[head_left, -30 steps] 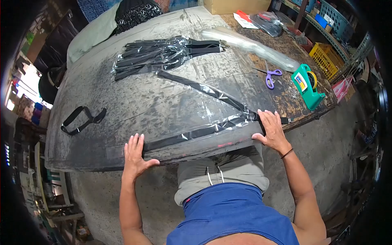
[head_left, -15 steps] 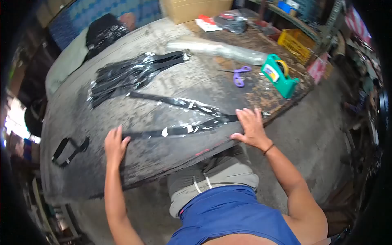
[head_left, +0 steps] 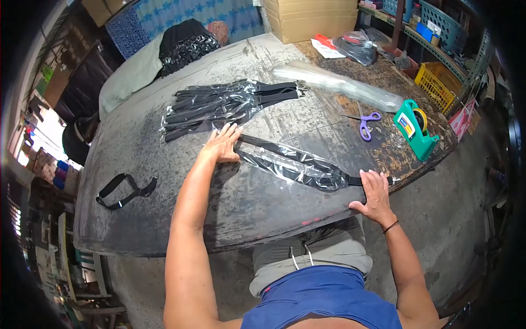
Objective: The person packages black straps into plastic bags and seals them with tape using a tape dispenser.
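A pair of black suspenders [head_left: 329, 181] lies on the worktable, its two long straps close together and partly wrapped in clear plastic film. My left hand [head_left: 222, 143] rests flat on the far left ends of these straps, fingers stretched out. At the other end, my right hand [head_left: 375, 196] lies with spread fingers over the short single strap, whose metal clip shows just beyond the fingertips. Just past my left hand is a pile of similar wrapped black suspenders [head_left: 219, 107], their clips pointing right. A loose looped black strap [head_left: 127, 192] sits apart on the left.
Purple-handled scissors [head_left: 366, 126] and a green tape dispenser [head_left: 416, 129] stand toward the right edge of the worktable [head_left: 219, 225]. Behind them stretches a clear plastic roll [head_left: 339, 86]. A cardboard box [head_left: 312, 19] and a black heap [head_left: 186, 46] are at the back.
My left hand has moved away from me and toward the pile, bringing the nearer strap beside the other one. My right hand stays at the single strap. The camera view has shifted.
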Tool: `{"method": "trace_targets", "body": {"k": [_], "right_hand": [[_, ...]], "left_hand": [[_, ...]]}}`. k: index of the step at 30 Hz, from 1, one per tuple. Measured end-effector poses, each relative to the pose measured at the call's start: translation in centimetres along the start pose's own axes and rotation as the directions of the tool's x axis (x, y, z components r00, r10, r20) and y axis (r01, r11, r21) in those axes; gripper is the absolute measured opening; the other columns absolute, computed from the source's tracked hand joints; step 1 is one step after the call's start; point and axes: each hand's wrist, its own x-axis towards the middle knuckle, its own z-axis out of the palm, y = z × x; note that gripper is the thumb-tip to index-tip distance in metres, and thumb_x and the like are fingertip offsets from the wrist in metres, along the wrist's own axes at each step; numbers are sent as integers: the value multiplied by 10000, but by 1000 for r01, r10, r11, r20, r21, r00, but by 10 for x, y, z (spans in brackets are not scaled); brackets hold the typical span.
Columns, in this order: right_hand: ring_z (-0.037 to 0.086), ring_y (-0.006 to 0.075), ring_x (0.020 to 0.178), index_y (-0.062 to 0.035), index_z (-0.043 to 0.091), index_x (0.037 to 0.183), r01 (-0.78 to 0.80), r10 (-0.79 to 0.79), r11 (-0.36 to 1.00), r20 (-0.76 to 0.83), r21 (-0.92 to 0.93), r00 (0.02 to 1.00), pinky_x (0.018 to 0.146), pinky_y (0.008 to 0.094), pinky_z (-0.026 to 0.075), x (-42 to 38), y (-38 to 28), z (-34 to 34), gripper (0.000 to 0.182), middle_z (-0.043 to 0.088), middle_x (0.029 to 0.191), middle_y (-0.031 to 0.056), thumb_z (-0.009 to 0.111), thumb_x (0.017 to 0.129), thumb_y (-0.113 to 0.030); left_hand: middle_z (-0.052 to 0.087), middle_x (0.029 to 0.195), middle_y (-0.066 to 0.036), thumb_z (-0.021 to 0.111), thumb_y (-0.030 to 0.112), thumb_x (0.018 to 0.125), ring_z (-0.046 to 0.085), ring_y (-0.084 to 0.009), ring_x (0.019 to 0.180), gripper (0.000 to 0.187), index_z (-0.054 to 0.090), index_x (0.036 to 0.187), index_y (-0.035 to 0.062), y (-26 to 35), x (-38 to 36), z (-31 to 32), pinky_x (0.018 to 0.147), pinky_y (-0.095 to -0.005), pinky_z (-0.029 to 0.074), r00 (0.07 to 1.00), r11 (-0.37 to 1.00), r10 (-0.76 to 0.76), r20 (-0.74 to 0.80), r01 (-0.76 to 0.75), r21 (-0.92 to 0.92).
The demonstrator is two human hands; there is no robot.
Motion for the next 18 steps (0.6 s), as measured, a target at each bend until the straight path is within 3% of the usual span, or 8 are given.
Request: {"method": "trace_targets", "body": {"k": [2, 4, 9, 12, 14, 18], "right_hand": [[407, 366, 1399, -23, 426, 1513, -2, 3, 1000, -5, 5, 1000, 1205, 583, 204, -2, 0, 0, 1044, 502, 1426, 161, 653, 794, -745], [416, 365, 1393, -26, 438, 1506, -2, 1, 999, 9, 42, 1000, 1195, 580, 231, 1, -4, -10, 1026, 513, 1413, 158, 648, 800, -741], [416, 366, 1395, -61, 532, 1418, 29, -29, 998, -1, 51, 1000, 1184, 590, 262, 0, -2, -10, 903, 512, 1415, 130, 699, 795, -694], [412, 365, 1396, -61, 540, 1401, 59, -62, 992, 24, 108, 998, 1183, 600, 263, -3, 4, -18, 890, 506, 1410, 128, 732, 778, -668], [410, 365, 1396, -61, 544, 1392, 90, -97, 985, 43, 149, 994, 1184, 605, 262, -4, 7, -21, 884, 503, 1408, 128, 748, 768, -653], [413, 361, 1396, -85, 550, 1387, 146, -163, 974, 85, 174, 983, 1184, 608, 272, -9, 9, -26, 812, 511, 1387, 120, 808, 754, -524]], "left_hand": [[186, 1715, -99, 744, 442, 718, 98, -301, 1593, 1100, 209, 1644, 187, -6, 17, 0, 1255, -594, 148, 996, 998, 20, 89, -14, -69], [273, 1686, -86, 742, 460, 701, 170, -315, 1578, 1047, 307, 1609, 172, -4, 18, -5, 1219, -658, 177, 989, 998, 7, 151, 2, -55], [438, 1539, -143, 666, 294, 719, 330, -299, 1499, 873, 416, 1539, 127, -11, -23, 21, 1232, -590, 200, 997, 997, 67, 35, -66, -48], [531, 1400, -157, 625, 34, 777, 466, -343, 1370, 773, 435, 1522, 109, -4, -80, 45, 1182, -612, 287, 990, 995, 97, -105, -98, -8], [542, 1352, -161, 598, -33, 764, 482, -357, 1337, 783, 437, 1520, 93, 5, -120, 56, 1174, -614, 300, 981, 993, 114, -156, -111, 31], [504, 1413, -177, 643, 38, 744, 451, -373, 1373, 883, 354, 1576, 105, 21, -187, 66, 1198, -616, 254, 993, 992, 46, -105, -57, -111]]}}
